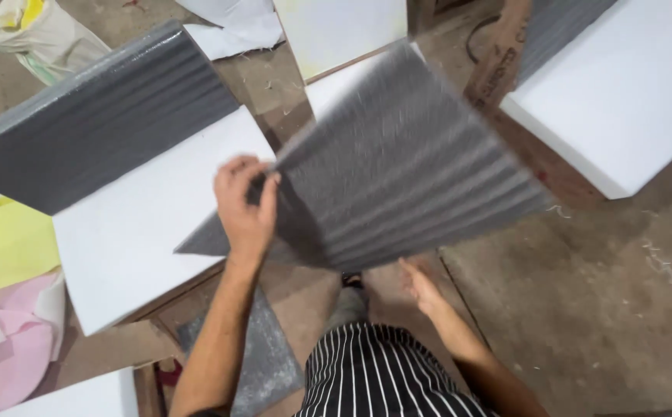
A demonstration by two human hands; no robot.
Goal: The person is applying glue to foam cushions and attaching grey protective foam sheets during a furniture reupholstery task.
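Note:
My left hand (pixel 245 202) grips the left edge of a large grey ribbed sheet (pixel 397 170), which is blurred and held up in the air, fanning out toward the upper right. Beneath the sheet's lower edge, my right hand (pixel 421 286) is partly hidden, its fingers apart and touching nothing that I can see. Below both arms shows my black and white striped garment (pixel 386 374).
A stack of grey ribbed sheets (pixel 96 123) lies on a white panel (pixel 143 232) at the left. Another white panel (pixel 629 93) sits at the upper right. Yellow and pink paper (pixel 4 293) lies at the left edge. A grey scrap (pixel 262 363) rests on the dusty floor.

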